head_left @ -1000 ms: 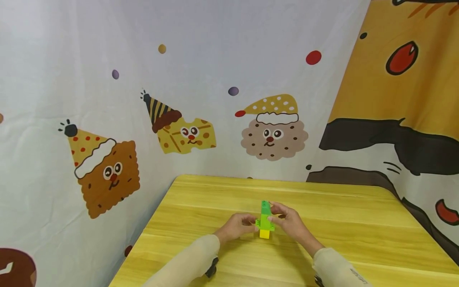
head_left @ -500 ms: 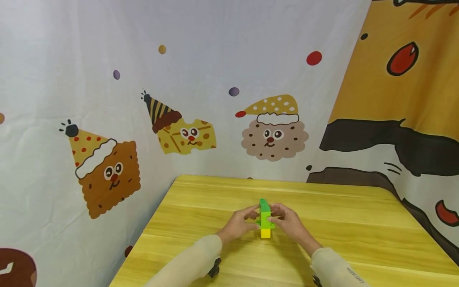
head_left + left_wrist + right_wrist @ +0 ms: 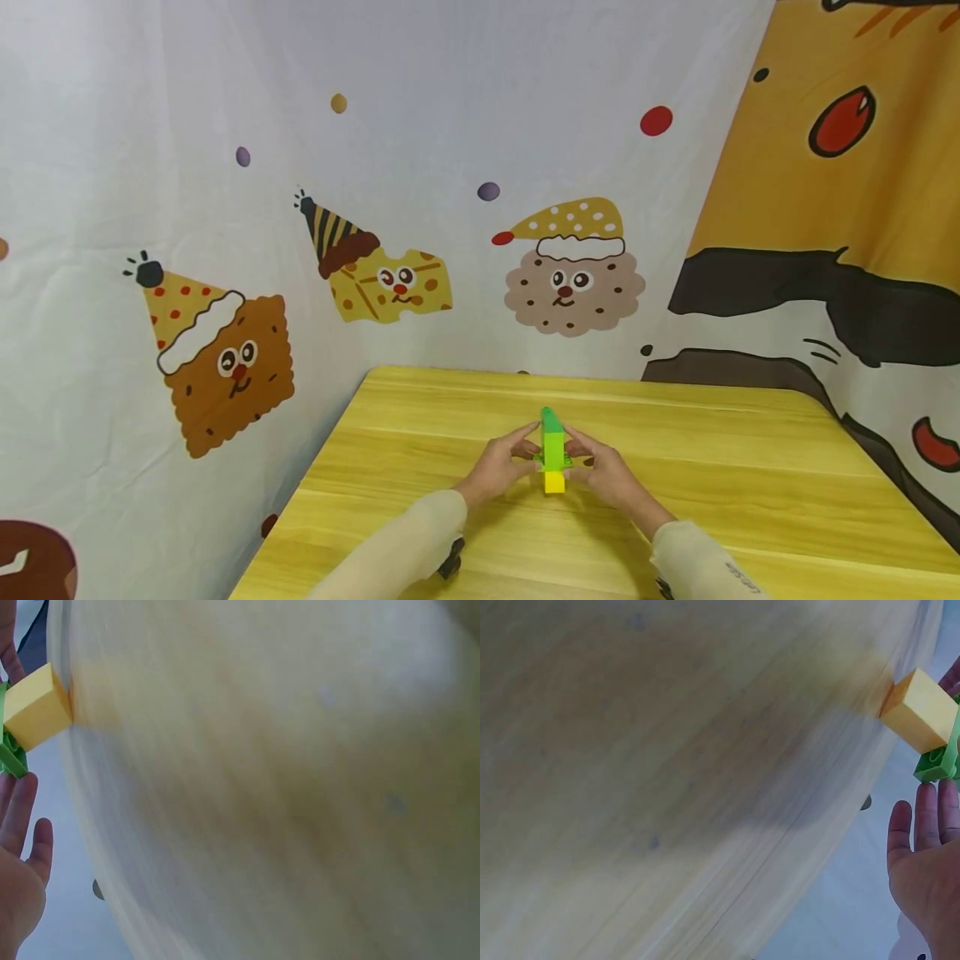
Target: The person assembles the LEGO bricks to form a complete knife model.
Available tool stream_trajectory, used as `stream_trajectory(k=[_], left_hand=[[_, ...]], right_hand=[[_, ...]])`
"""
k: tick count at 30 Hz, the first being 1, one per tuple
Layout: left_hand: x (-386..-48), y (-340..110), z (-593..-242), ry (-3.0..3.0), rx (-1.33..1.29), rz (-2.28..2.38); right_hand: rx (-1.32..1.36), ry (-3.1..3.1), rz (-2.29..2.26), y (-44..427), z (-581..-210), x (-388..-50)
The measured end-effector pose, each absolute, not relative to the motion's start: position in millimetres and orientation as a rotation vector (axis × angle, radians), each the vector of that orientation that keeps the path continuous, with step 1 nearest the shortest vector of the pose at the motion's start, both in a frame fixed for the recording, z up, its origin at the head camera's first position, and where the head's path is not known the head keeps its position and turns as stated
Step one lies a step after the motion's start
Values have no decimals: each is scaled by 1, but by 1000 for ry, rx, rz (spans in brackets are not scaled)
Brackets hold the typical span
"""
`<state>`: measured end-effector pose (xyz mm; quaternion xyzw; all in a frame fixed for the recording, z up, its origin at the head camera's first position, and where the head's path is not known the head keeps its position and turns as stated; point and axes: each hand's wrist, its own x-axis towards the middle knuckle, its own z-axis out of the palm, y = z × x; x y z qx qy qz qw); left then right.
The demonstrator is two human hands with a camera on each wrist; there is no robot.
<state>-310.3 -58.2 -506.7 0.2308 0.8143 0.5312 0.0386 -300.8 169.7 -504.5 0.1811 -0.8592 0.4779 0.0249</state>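
A small toy-brick build (image 3: 553,450) stands upright between both hands in the head view. Its top is dark green, its middle bright green with studded pieces sticking out at the sides, and a yellow brick (image 3: 554,482) forms the bottom. The left hand (image 3: 493,468) holds it from the left, thumb nearer and fingers farther off. From the right, the right hand (image 3: 606,477) grips the other side likewise. In the left wrist view the yellow brick (image 3: 37,712) meets the tabletop, and fingertips touch the green side piece (image 3: 12,756). Similar contact shows on the green piece (image 3: 934,763) in the right wrist view.
A wood-grain table (image 3: 420,408) reaches to a printed cloth backdrop (image 3: 435,125) with cartoon figures behind and at the left. A black device (image 3: 450,558) sits at the left wrist under the cream sleeve (image 3: 397,542).
The left hand has closed in on the build's left side. The right thumb has slid from the build's front to its side. The build has tipped or turned slightly and shifted a little away.
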Motion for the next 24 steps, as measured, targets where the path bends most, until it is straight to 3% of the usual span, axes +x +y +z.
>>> stream_trajectory(k=[24], left_hand=[[-312, -58, -514, 2520, 683, 1397]], right_hand=[[602, -2822, 1616, 175, -511, -301]])
